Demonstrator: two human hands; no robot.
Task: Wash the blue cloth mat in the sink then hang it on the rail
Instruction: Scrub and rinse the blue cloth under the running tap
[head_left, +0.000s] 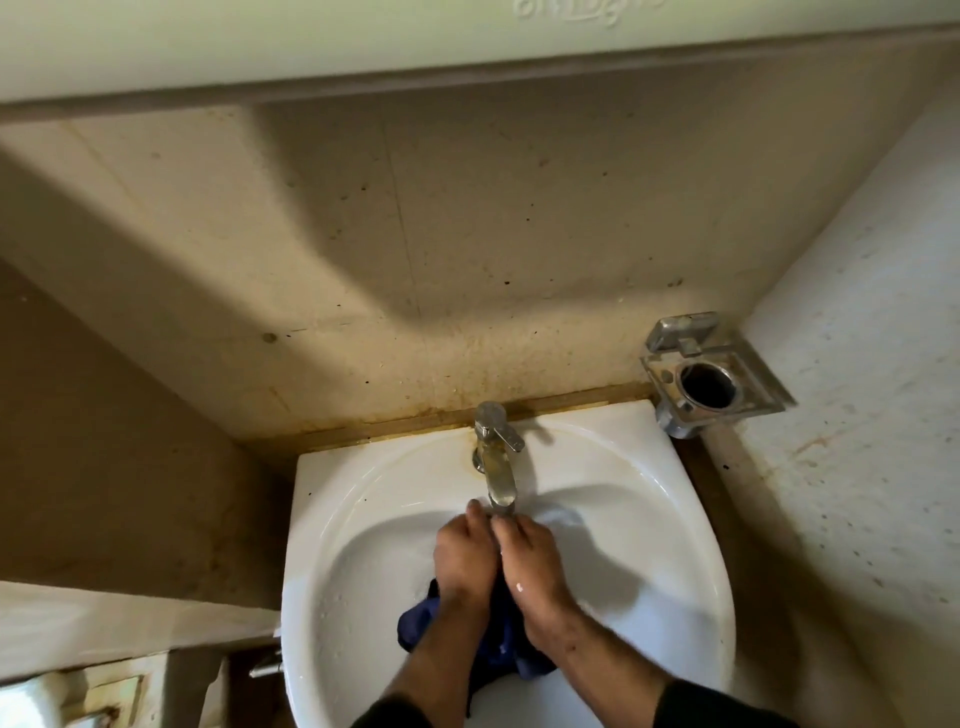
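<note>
The blue cloth mat (415, 626) is bunched up in the white sink (649, 519), mostly hidden under my hands and forearms. My left hand (465, 558) and my right hand (530, 564) press side by side on the cloth, fingers pointing toward the tap spout (501, 483). Both hands are wet and appear closed on the cloth just below the spout. I cannot tell whether water is running. No rail is in view.
A chrome tap with a lever handle (506, 436) stands at the back of the basin. A metal wall holder (711, 374) sticks out at the right. Stained tiled walls enclose the sink; a small valve (266, 667) juts out at lower left.
</note>
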